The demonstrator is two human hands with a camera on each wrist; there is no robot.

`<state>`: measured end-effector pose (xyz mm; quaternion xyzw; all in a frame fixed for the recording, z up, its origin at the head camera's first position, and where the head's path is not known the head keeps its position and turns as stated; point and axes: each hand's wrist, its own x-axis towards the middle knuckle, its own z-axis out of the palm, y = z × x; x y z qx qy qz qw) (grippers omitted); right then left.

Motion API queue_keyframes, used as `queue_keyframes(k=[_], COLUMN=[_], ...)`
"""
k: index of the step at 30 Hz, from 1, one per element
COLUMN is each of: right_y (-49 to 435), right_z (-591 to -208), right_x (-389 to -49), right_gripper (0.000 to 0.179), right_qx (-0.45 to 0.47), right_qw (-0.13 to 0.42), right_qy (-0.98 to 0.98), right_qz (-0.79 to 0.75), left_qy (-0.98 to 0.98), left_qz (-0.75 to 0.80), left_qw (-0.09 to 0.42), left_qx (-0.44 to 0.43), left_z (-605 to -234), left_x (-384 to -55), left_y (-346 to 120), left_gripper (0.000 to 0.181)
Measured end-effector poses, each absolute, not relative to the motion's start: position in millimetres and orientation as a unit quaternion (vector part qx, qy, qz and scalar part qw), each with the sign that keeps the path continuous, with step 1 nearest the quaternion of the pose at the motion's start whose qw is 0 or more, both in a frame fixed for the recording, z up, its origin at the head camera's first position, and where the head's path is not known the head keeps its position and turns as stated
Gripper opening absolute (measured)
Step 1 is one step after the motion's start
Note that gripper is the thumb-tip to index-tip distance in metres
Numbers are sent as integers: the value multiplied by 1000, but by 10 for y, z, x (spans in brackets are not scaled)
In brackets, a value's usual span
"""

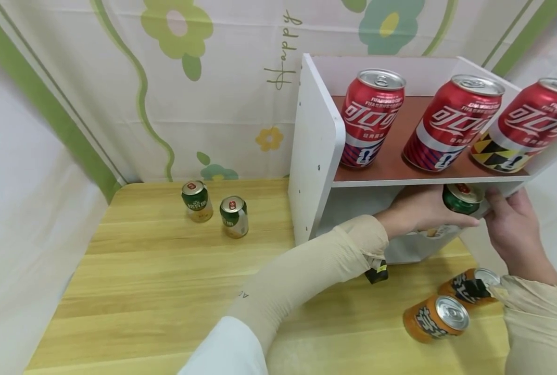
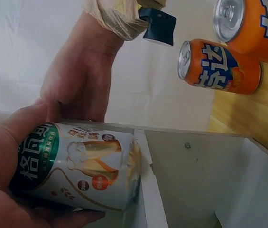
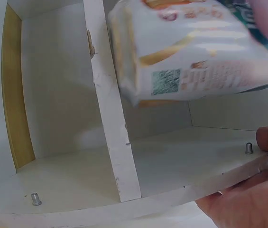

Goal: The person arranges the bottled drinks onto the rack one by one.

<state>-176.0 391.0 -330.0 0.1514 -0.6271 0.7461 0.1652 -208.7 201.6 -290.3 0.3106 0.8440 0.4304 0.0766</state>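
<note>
My left hand [image 1: 426, 205] grips a green-and-white kvass can [image 2: 91, 166] at the front of the shelf unit's lower part. In the left wrist view the can lies sideways, with my thumb and fingers around its green end. Its base end overlaps the edge of a white shelf board [image 3: 110, 109] in the right wrist view. With thumb inside and fingers outside, my right hand [image 1: 515, 229] holds the front edge of the unit's right side panel [image 3: 171, 194].
Three red cola cans [image 1: 374, 117] stand on the unit's brown upper shelf [image 1: 414, 125]. Two orange soda cans [image 1: 430, 317] are on the wooden table [image 1: 166, 302] before the unit. Two small green-topped cans [image 1: 233, 216] stand to its left. A patterned curtain [image 1: 241, 94] hangs behind.
</note>
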Motion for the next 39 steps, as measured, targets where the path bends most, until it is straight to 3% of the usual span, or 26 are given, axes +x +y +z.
queue_keyframes(k=[25, 39], right_y=[3862, 3862], right_z=[-3295, -3304], right_x=[-1807, -1823], right_gripper=[48, 47], right_qx=[168, 171], right_qw=[177, 179], right_qy=[-598, -604], right_qz=[763, 758], left_qy=[890, 901], left_qz=[378, 360], left_qw=[-58, -83], left_qx=[250, 227], left_z=[-3034, -3083], left_x=[-2069, -2076], left_y=[2225, 2314], left_gripper=[107, 114])
